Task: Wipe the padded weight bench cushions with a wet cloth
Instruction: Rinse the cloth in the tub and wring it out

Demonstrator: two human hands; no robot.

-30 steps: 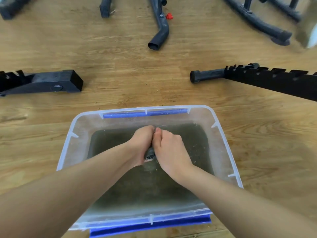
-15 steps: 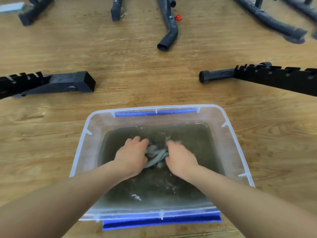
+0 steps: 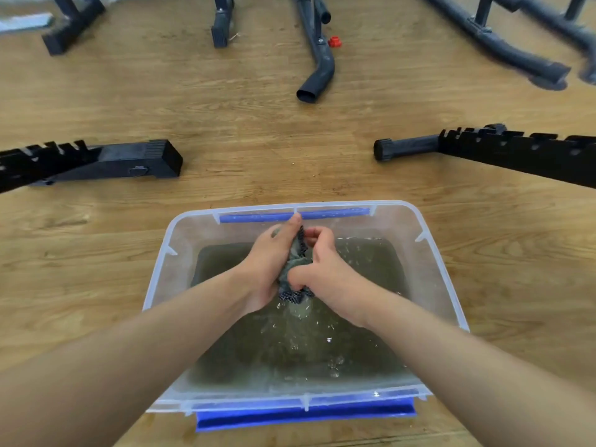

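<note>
Wood-grain floor point(image 3: 251, 130) under a clear plastic tub point(image 3: 442, 272), black notched frame bars point(image 3: 96, 162) and bent tubes point(image 3: 317, 69).

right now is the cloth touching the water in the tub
Apart. The head view shows both hands, left hand and right hand, squeezing the cloth above the water, drips falling beneath it.

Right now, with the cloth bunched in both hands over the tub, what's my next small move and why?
Probably keep twisting: the cloth, gripped between left hand and right hand, sheds water into the tub.
</note>
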